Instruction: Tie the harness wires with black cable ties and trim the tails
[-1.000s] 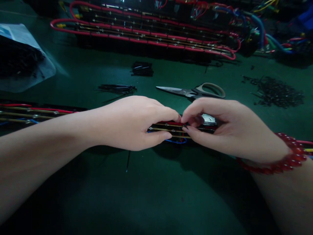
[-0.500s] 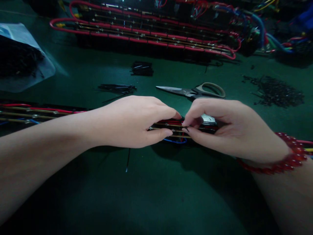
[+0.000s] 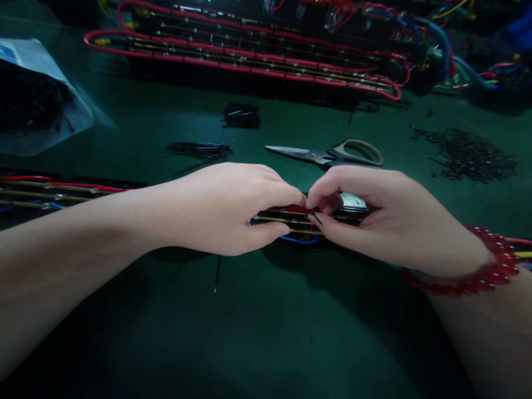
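Observation:
A long narrow wired assembly (image 3: 70,195) with brass-coloured rods and red and blue wires runs across the table under both hands. My left hand (image 3: 224,210) is closed over it, fingers along the far side and thumb along the near side. Just to the right, my right hand (image 3: 386,219) pinches a small black cable tie (image 3: 318,219) against the red wire, its dark end lying by the thumb tip. The right fingertips touch or nearly touch the left ones. Another thin black tie (image 3: 217,274) sticks out toward me from below my left hand. The left palm hides part of the assembly.
Scissors (image 3: 299,153) lie just behind the hands. Loose black cable ties (image 3: 199,149) and a bundle of them (image 3: 241,116) are to their left. Black offcuts (image 3: 477,155) are heaped at right, a plastic bag (image 3: 78,113) at left. A larger red-wired assembly (image 3: 249,62) spans the back.
My right index finger has shifted slightly left and up, away from the thumb, so more of the black tie shows. My left hand is almost unmoved.

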A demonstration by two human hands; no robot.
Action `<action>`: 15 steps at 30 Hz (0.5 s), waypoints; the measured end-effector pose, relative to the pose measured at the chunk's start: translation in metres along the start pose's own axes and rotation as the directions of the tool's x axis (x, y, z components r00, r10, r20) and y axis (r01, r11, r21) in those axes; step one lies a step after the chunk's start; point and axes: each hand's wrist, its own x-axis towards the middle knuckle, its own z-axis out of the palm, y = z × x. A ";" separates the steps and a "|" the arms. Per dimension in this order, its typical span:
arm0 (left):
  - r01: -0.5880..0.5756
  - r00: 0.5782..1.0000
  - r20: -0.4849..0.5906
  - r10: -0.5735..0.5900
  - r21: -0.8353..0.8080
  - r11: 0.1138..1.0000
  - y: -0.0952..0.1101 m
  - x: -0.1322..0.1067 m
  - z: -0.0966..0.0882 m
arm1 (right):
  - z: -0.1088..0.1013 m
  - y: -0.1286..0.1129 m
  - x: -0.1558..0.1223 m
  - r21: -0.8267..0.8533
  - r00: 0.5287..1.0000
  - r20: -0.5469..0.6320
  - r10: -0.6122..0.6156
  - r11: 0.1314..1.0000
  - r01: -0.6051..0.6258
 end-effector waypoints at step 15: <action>0.047 0.999 0.019 -0.048 0.033 0.998 0.004 0.003 -0.002 | 0.000 0.003 0.000 -0.031 0.995 -0.005 -0.096 0.995 0.096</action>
